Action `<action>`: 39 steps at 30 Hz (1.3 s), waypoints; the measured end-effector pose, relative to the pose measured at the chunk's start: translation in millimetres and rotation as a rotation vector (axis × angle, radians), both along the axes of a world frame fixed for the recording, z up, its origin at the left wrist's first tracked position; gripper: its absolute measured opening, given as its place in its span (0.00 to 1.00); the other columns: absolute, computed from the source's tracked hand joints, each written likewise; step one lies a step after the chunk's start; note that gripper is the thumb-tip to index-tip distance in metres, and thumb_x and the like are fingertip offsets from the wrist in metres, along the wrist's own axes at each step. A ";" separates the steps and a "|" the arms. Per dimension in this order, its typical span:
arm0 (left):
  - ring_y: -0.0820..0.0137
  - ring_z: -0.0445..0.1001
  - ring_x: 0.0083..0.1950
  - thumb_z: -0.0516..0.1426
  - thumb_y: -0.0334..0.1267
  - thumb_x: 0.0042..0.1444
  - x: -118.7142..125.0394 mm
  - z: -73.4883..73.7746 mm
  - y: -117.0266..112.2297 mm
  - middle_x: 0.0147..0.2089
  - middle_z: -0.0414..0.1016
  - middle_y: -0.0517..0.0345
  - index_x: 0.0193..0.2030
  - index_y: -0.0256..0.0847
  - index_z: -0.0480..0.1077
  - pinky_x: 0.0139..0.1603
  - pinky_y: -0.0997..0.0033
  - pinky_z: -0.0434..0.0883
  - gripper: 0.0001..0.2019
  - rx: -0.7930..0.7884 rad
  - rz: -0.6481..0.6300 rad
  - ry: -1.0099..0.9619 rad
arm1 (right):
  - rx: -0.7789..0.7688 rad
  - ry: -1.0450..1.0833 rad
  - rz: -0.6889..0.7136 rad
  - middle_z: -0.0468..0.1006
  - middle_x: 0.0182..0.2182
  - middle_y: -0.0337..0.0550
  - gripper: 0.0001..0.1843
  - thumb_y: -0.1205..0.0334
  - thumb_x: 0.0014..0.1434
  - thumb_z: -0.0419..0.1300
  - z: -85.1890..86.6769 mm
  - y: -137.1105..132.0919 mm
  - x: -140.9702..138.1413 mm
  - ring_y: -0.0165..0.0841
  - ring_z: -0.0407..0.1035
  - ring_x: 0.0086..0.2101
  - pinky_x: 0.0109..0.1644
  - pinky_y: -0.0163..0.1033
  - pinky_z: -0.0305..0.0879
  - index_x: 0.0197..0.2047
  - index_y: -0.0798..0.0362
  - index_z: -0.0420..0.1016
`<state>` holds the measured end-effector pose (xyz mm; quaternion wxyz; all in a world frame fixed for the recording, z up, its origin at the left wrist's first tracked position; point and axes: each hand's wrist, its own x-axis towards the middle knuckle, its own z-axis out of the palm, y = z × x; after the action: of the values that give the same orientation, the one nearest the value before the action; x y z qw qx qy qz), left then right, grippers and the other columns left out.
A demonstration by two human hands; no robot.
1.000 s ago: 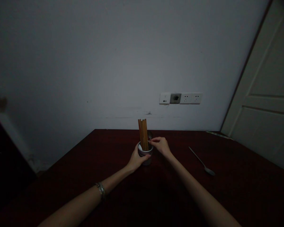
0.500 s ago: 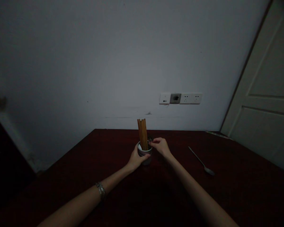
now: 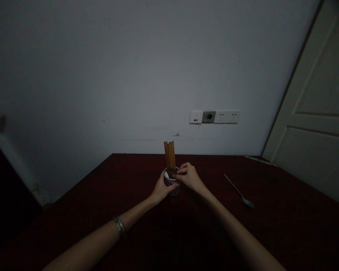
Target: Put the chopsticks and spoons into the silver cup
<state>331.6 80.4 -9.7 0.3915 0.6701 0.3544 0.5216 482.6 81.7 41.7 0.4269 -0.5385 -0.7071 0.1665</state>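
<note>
A small white cup [image 3: 169, 185] stands near the middle of a dark red table [image 3: 130, 195]. Several brown chopsticks [image 3: 169, 156] stand upright in it. My left hand [image 3: 161, 189] wraps around the cup's left side and holds it. My right hand [image 3: 188, 176] is at the cup's rim, its fingers pinched on a dark spoon [image 3: 173, 171] whose bowl sits at the cup's mouth. A bracelet is on my left wrist.
A metal spoon [image 3: 240, 194] lies on the table to the right of the cup. A white wall with a row of sockets [image 3: 214, 117] rises behind the table. A white door [image 3: 316, 113] is at the right.
My right hand has moved slightly left and down, bringing the dark spoon lower into the cup's mouth. My left hand stays on the cup.
</note>
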 end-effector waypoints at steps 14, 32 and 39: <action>0.64 0.66 0.51 0.63 0.37 0.40 -0.5 -2.6 3.4 0.51 0.67 0.48 0.57 0.37 0.55 0.52 0.64 0.62 0.36 -0.048 -0.035 -0.009 | -0.136 -0.054 0.073 0.64 0.46 0.46 0.10 0.57 0.44 0.62 3.4 -8.4 -0.7 0.39 0.59 0.47 0.50 0.41 0.56 0.29 0.52 0.79; 0.64 0.69 0.47 0.63 0.39 0.40 -2.3 -9.2 8.3 0.47 0.69 0.47 0.50 0.35 0.59 0.48 0.63 0.66 0.29 -0.101 0.013 0.018 | -0.197 -0.045 0.164 0.63 0.47 0.47 0.11 0.58 0.44 0.63 10.3 -15.6 0.1 0.41 0.56 0.51 0.53 0.43 0.53 0.34 0.49 0.79; 0.63 0.66 0.52 0.64 0.39 0.39 0.3 -5.0 3.9 0.52 0.67 0.46 0.52 0.36 0.56 0.55 0.61 0.61 0.33 -0.107 0.044 -0.004 | -0.027 0.029 0.170 0.70 0.43 0.47 0.12 0.55 0.47 0.60 19.5 -13.6 40.8 0.36 0.63 0.47 0.51 0.40 0.56 0.32 0.52 0.78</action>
<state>331.9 84.3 -14.7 0.4159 0.6394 0.3955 0.5117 523.5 68.1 61.2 0.4140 -0.4797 -0.7418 0.2195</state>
